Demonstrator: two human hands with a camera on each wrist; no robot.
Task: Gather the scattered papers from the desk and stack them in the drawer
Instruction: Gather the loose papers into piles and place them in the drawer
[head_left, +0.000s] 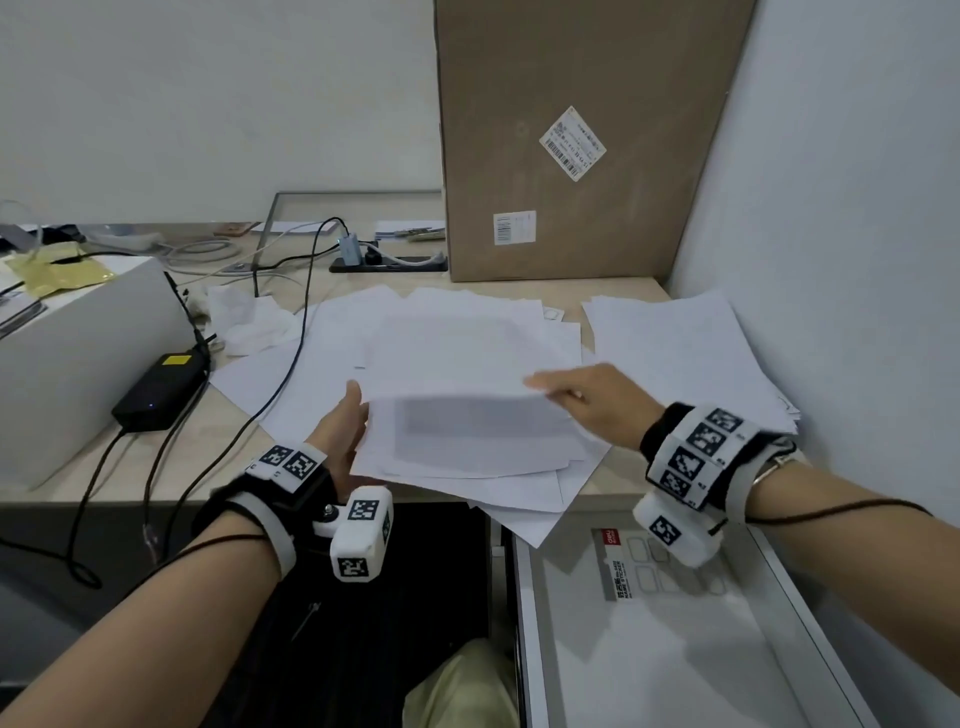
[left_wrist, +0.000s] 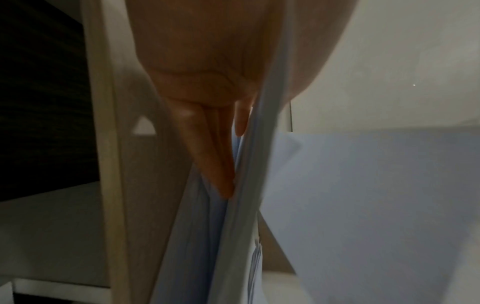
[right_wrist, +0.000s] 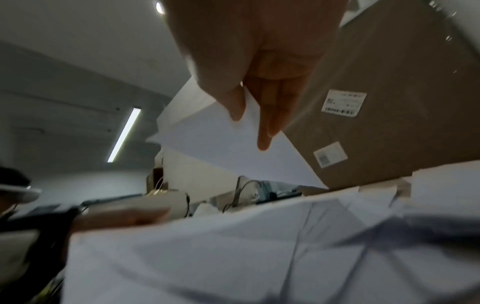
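White sheets of paper (head_left: 457, 332) lie scattered over the desk's right half, with a second heap (head_left: 685, 353) by the right wall. My left hand (head_left: 345, 423) grips the left edge of a gathered bundle of papers (head_left: 478, 441); in the left wrist view its fingers (left_wrist: 207, 156) lie under the bundle (left_wrist: 244, 185) with the thumb on top. My right hand (head_left: 576, 397) pinches a single sheet (head_left: 452, 358) lifted over the bundle; the thumb and fingers (right_wrist: 265, 123) clamp that sheet (right_wrist: 223, 144). The open white drawer (head_left: 779, 613) sits below the desk edge at the right.
A tall cardboard box (head_left: 582, 140) leans on the wall behind the papers. A white box (head_left: 78, 358), a black power adapter (head_left: 161, 389) and cables (head_left: 291, 358) fill the left. A power strip (head_left: 389, 262) lies at the back. A sticker sheet (head_left: 654, 561) lies in the drawer.
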